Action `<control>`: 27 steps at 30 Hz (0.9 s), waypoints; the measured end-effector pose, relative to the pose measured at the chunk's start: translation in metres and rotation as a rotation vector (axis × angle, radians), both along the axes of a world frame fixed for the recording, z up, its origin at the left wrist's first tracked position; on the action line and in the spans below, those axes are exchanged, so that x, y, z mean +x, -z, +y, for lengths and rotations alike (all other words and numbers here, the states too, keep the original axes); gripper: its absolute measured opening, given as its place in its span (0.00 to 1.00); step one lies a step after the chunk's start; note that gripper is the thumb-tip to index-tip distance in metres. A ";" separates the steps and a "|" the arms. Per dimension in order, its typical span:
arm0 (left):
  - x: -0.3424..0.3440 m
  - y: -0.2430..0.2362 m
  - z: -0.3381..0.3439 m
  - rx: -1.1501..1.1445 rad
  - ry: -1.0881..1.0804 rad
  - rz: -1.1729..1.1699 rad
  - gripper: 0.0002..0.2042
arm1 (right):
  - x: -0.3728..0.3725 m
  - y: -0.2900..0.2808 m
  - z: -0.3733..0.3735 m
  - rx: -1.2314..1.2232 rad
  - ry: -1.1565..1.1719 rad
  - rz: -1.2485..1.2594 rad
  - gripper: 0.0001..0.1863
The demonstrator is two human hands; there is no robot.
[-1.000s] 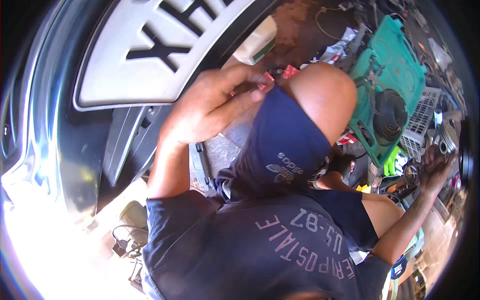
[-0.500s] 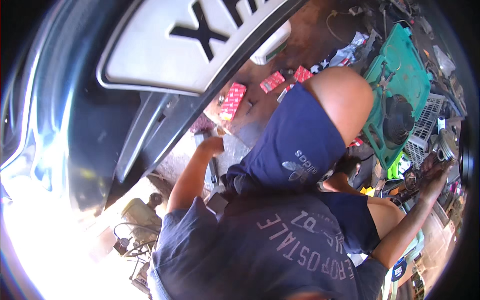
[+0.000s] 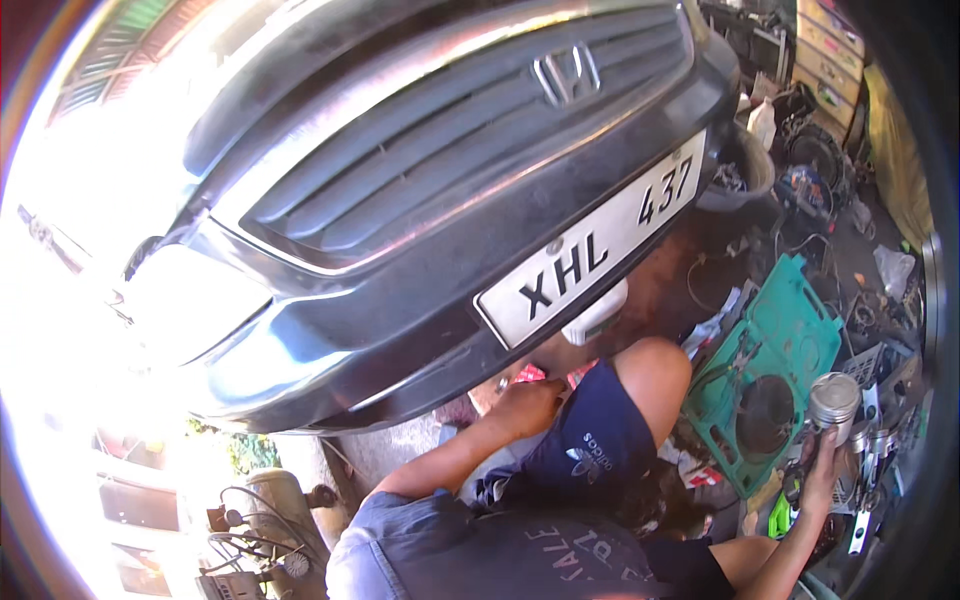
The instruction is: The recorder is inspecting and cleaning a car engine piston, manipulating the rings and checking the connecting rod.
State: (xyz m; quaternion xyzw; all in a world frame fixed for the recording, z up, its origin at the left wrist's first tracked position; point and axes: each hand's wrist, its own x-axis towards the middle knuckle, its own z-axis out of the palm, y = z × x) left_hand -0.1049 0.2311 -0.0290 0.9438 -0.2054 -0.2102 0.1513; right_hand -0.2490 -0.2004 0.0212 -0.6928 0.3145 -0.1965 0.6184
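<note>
On the right, my right hand [image 3: 820,465] is wrapped round the lower part of a silvery engine piston [image 3: 835,398], its round crown facing up. My left hand [image 3: 540,405] is beside my raised knee, under the car's front bumper, its fingers curled closed. Whatever it may hold is hidden. Small red-and-white boxes [image 3: 530,374] lie on the ground just beyond it. Next to my right hand are more pistons with connecting rods [image 3: 872,485], several of them shiny metal.
The dark car's front bumper [image 3: 400,365] and its number plate [image 3: 590,250] hang over the ground ahead. An open green tool case [image 3: 770,330] lies to the right, with a dark round part [image 3: 765,415] on it. At the lower left stands a compressor-like machine [image 3: 275,510].
My view has swung up and back, showing the whole car front. My right hand has turned the piston crown-up. My left hand has moved right, towards the knee.
</note>
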 end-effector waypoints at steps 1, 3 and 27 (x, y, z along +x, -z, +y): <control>-0.001 -0.015 -0.013 -0.078 -0.006 -0.132 0.14 | -0.004 0.000 -0.003 -0.057 -0.049 0.041 0.24; -0.002 -0.044 -0.035 -0.250 0.040 -0.262 0.12 | 0.002 -0.010 0.012 -0.064 -0.130 0.002 0.21; 0.008 -0.043 -0.243 -1.090 0.353 1.107 0.43 | 0.021 -0.021 0.096 -0.587 -0.289 -0.245 0.40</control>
